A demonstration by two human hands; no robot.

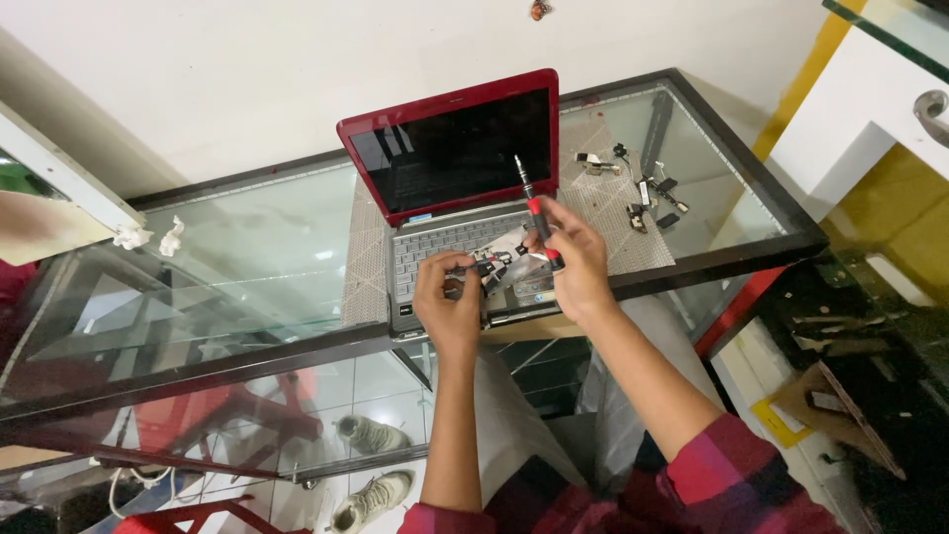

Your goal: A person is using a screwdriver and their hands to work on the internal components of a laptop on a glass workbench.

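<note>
Looking down from your head camera, you see both of your bare hands working over a red laptop point(465, 168) that sits open on a glass-topped table point(247, 267). Your right hand point(576, 259) is closed around a screwdriver point(535, 218) with a red and black handle; the fingers wrap the handle while the metal shaft sticks up and away from you, its tip standing in front of the laptop's dark screen. Your left hand point(447, 297) is partly curled, its thumb and fingertips pinching a small dark part point(484, 265) that lies just above the laptop's palm rest. The part sits between your two hands, touching the left fingers and just beside the right hand's knuckles; its exact shape is too small to tell. Both hands hover over the front right of the grey keyboard point(450, 247), near the table's front edge.

The laptop rests on a pale gridded mat point(623, 222) laid across the glass. To the right of the laptop, well apart from your hands, small loose components and dark cables point(643, 188) lie scattered on the mat. Two crumpled bits of white paper point(148, 237) lie at the table's far left. Through the glass you see your light trousers, a tiled floor and a pair of pale shoes point(371, 460). Your sleeves are a red and dark check.
</note>
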